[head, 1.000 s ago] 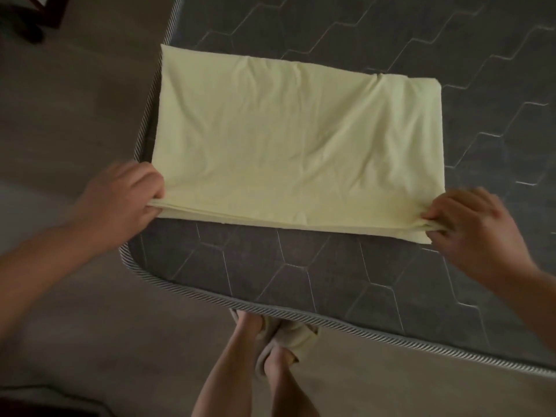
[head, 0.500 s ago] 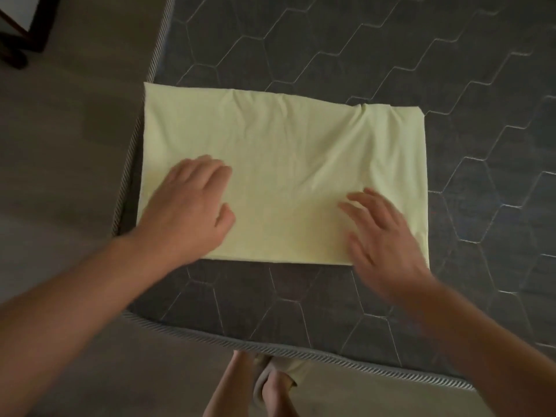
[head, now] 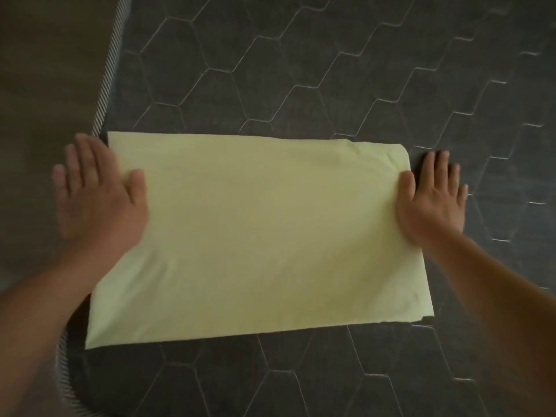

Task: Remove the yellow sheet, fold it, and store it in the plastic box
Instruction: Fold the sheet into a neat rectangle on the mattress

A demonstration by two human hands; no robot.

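The yellow sheet (head: 264, 236) lies folded into a flat, smooth rectangle on the dark grey mattress (head: 301, 70), close to its left corner. My left hand (head: 99, 194) lies flat with straight fingers on the sheet's left edge, its fingertips reaching past the mattress border. My right hand (head: 433, 200) lies flat on the sheet's right edge, thumb on the cloth and fingers spread onto the mattress. Neither hand holds anything. The plastic box is not in view.
The mattress has a hexagon quilt pattern and a striped piping edge (head: 105, 94) running down the left side. Beyond that edge is brown floor (head: 45, 70). Bare mattress extends behind and to the right of the sheet.
Both hands let go of the sheet's near corners, pressed on its middle, then slid outward to the left and right edges. The wrinkles have smoothed out. The camera moved closer.
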